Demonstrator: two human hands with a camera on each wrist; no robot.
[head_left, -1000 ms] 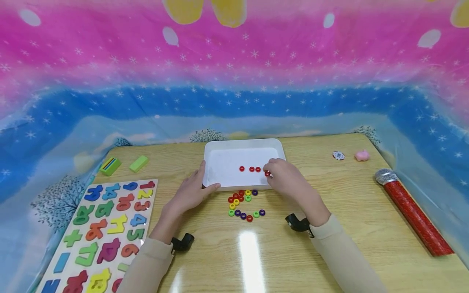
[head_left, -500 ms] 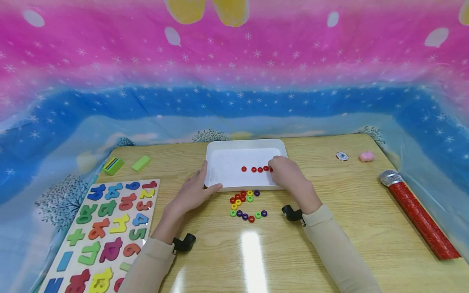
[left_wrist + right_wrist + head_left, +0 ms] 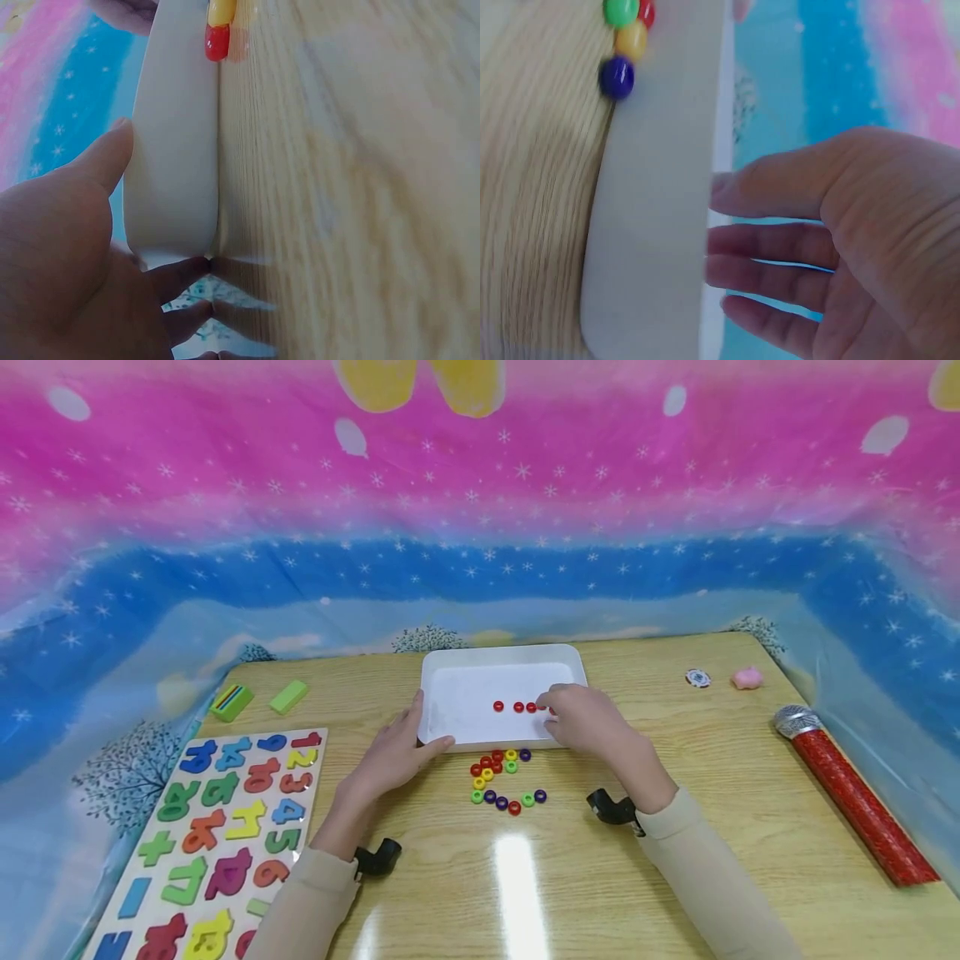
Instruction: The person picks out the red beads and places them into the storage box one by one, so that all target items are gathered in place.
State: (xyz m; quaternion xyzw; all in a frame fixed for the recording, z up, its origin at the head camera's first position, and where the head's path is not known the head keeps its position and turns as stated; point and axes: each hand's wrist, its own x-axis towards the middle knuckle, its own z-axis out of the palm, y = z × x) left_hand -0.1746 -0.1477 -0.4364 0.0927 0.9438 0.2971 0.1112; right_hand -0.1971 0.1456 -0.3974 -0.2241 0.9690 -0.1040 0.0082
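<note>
Beyond mixed-colour ring beads [image 3: 514, 811], the spread left hand [image 3: 390, 753] touches the white rectangular tray [image 3: 465, 683]. Inside it, the right hand [image 3: 588, 720] bends over shiny red ring beads [image 3: 531, 708], its hold unclear. Row-making seems in hand; next calls for gentle placing.

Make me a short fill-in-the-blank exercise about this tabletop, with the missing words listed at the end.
1. The beads seen inside the white tray are all ____.
2. The person's ____ hand reaches in over those beads.
3. The head of the red-handled microphone is ____.
4. The number board lies on the table to the person's ____.

Missing words: red; right; silver; left.
</note>
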